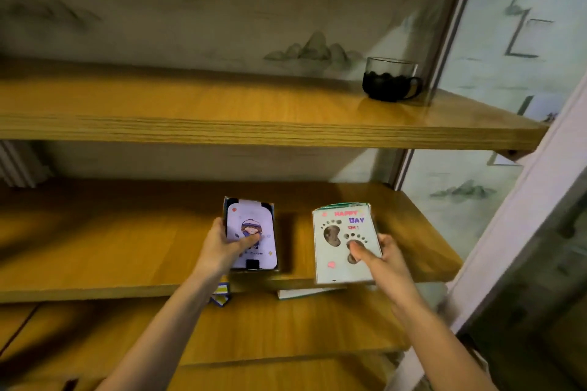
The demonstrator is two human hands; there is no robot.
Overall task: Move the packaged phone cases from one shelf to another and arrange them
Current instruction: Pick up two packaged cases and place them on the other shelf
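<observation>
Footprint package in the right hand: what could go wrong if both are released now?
The footprint package in the right hand juts past the front edge of the middle shelf; released there, it may tip off. The left hand pinches the cartoon package by one side only, so it might twist or slip.

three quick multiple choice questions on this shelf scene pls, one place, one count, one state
1. Where does the glass cup stand? A) upper shelf, right end B) middle shelf C) lowest shelf
2. How many footprints show on the white case? A) one B) two C) four
3. What is the left hand doing? A) hanging idle B) gripping the cartoon case C) touching the cup
Answers: A, it stands by the upper shelf's right end; B, a pair is printed; B, its thumb presses across the print.
</observation>
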